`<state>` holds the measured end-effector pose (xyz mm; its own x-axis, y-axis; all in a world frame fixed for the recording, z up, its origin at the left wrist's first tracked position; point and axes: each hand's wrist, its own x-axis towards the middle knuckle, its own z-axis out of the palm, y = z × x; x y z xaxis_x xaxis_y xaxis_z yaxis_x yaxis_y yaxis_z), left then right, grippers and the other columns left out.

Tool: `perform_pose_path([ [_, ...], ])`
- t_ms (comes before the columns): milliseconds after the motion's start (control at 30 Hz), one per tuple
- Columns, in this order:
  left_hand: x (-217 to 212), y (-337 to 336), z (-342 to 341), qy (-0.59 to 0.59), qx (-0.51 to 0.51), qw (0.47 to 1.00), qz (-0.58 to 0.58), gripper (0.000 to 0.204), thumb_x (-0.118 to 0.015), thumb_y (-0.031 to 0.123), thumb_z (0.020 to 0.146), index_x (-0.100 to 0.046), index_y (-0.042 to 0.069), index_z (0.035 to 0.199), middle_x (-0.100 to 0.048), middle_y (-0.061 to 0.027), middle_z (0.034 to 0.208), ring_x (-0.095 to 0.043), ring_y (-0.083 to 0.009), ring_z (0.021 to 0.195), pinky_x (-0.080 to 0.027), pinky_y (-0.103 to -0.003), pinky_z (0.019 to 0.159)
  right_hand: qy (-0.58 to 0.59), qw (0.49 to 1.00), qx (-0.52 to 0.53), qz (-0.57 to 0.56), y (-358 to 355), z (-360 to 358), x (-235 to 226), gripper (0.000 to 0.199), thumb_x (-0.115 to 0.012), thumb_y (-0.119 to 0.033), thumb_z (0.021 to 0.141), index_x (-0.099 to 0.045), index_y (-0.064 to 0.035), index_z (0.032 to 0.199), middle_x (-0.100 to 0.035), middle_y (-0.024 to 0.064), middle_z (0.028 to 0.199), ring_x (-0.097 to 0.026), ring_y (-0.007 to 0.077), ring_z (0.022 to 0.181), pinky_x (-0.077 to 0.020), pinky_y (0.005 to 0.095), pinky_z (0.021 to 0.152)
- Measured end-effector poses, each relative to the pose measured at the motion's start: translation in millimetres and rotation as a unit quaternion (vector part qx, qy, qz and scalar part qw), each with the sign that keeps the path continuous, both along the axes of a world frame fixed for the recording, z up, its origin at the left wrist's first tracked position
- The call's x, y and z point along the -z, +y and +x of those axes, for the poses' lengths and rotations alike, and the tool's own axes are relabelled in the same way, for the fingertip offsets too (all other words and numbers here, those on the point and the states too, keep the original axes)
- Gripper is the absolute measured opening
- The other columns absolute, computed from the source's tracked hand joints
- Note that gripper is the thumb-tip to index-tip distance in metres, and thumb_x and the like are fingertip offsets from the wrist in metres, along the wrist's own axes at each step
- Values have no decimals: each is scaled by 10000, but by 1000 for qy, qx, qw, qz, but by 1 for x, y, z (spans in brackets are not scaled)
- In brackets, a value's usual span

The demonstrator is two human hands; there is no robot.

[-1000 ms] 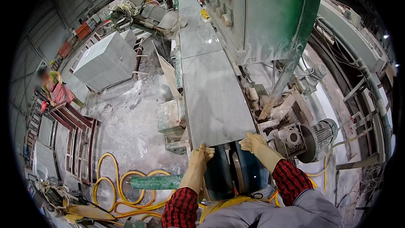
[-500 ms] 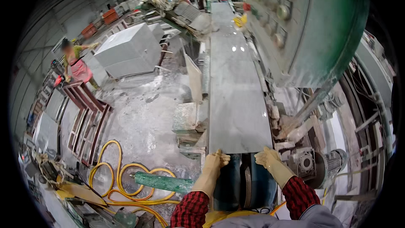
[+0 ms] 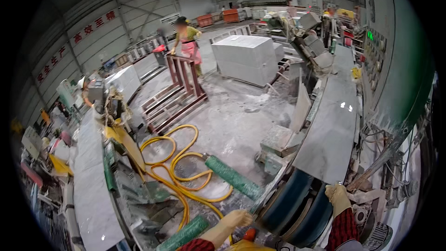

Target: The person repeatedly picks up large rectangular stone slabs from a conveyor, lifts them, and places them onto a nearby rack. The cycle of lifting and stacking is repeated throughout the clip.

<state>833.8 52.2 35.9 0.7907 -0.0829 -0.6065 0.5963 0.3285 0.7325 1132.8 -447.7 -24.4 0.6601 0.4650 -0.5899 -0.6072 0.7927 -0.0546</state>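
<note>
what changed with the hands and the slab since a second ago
Both gloved hands were on the near end of the grey stone slab. Now the left hand has let go and dropped away to the left, and the right hand sits just short of the slab's end. The slab still lies on the conveyor.

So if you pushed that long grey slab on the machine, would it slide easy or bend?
The stone slab would probably stay stiff: it looks like flat, thick cut stone. It likely feels heavy, being long and wide next to the right hand. Its glossy, maybe wet top looks slippery, and the thin edges could chip.
</note>
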Motion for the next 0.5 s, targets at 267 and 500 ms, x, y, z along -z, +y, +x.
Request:
perform_pose_path([
  [267,-12,82,-289,174,-332,918,132,622,-747,397,945,-675,-4,1416,-751,-216,1307,-716,-373,1199,-577,-455,998,-130,989,31,-58,12,25,61,596,-510,-612,1096,-418,-227,651,-377,-32,603,-322,208,439,-280,400,427],
  [500,26,56,-357,60,-346,910,218,729,-760,227,840,-588,6,1513,-719,-213,1341,-662,-429,1249,-536,-497,1058,-547,783,-245,-170,205,-142,29,651,-534,-465,1094,-716,159,1122,-754,357,1163,-763,527,967,-643,620,894],
])
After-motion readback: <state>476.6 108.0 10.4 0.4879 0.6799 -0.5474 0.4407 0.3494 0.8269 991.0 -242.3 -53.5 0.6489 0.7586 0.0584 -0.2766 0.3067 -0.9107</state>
